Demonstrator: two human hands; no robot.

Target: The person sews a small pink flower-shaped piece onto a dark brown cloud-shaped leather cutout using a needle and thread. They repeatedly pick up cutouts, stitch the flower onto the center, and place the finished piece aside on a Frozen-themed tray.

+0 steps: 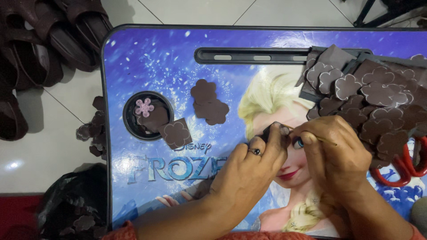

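At the tabletop's (147,58) middle, both hands meet over a small dark brown foam piece (268,130). Left hand (249,162), ring on one finger, pinches the piece between thumb and fingertips, closed tight on it just above the surface. Right hand (333,151) is closed narrow around a thin stick (311,135) whose tip sits at the piece.

Handling, judged: the piece looks like thin craft foam, so very light, soft, bendy, easy to crease or dent with a hard pinch. Best held by the edges with fingertips, flat faces left free.

Around it: a heap of brown flower cutouts (373,93) with pale edges at the right, partly over red scissors (407,166). Two loose flowers (209,102) lie near the centre. A round cup well (130,129) on the left holds a pink flower (144,107) and brown scraps; a square piece (176,133) lies touching its rim. More cutouts on the floor by the left edge (91,131), a black bag (73,204) below, dark sandals (40,49) at top left.
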